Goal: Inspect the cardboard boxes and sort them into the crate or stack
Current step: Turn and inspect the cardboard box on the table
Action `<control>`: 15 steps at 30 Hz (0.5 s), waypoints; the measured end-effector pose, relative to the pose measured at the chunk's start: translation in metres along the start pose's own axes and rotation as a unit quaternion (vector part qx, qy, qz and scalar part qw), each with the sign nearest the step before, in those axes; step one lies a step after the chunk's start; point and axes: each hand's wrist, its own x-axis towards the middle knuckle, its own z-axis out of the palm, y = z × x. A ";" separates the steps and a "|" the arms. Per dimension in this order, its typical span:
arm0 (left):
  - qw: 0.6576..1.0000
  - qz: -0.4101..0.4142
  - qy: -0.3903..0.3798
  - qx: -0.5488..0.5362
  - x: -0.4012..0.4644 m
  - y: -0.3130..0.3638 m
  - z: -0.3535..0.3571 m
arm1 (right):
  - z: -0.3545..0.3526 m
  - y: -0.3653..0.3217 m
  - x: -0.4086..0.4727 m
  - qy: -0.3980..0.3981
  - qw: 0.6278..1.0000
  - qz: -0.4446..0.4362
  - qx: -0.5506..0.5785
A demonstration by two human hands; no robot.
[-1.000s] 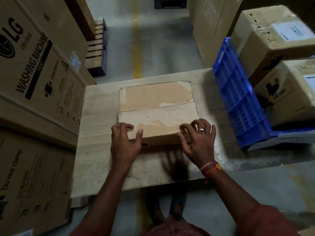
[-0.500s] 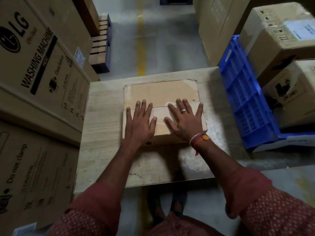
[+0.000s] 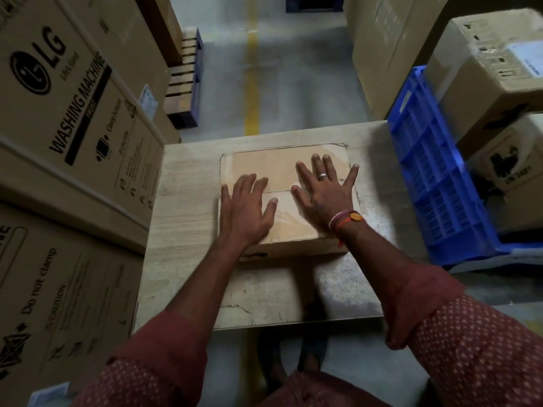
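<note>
Both hands lie flat, palms down and fingers spread, on the top of a flat cardboard box [image 3: 285, 198]; neither grips anything. The left hand [image 3: 245, 211] covers the box's near left part, its thumb pointing toward 2 o'clock. The right hand [image 3: 324, 190] sits further up the lid, toward 12 o'clock, fingers fanned wide, a ring [image 3: 322, 176] on one finger and a pale and orange wrist band [image 3: 346, 220] just behind it. Rolled dark red dotted sleeves [image 3: 458, 342] end at the forearms.

The box rests at the centre of a pale wooden desk [image 3: 188, 218], square to its edges, with bare desk showing at 6, 9 and 3 o'clock of it. Its top has a seam running across and a torn, lighter patch; whether that patch is peeled tape or scuffed card is hard to tell in the dim light.

At 3 o'clock of the box a blue plastic crate [image 3: 435, 183] stands just beside the desk's right edge. Brown cartons [image 3: 496, 80] are piled at 2 o'clock; whether they sit inside the crate or behind it cannot be told. At 9 to 10 o'clock tall washing machine cartons [image 3: 76, 113] stand against the desk's left edge. At 12 o'clock a grey floor [image 3: 293, 77] with a yellow line [image 3: 252, 83] runs away, and a wooden pallet [image 3: 183, 80] lies at 11 o'clock.
</note>
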 end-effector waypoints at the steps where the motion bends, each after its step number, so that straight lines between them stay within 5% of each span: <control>1: 1.000 0.001 0.004 -0.001 0.008 -0.001 -0.003 | -0.001 0.000 0.002 0.004 1.000 -0.001 -0.001; 12: 0.996 0.050 -0.046 0.051 0.047 -0.024 0.008 | -0.003 -0.005 0.006 -0.034 0.999 -0.013 -0.006; 15: 1.000 -0.022 -0.003 0.011 0.044 -0.029 -0.003 | -0.012 0.005 0.012 -0.023 0.999 0.025 0.037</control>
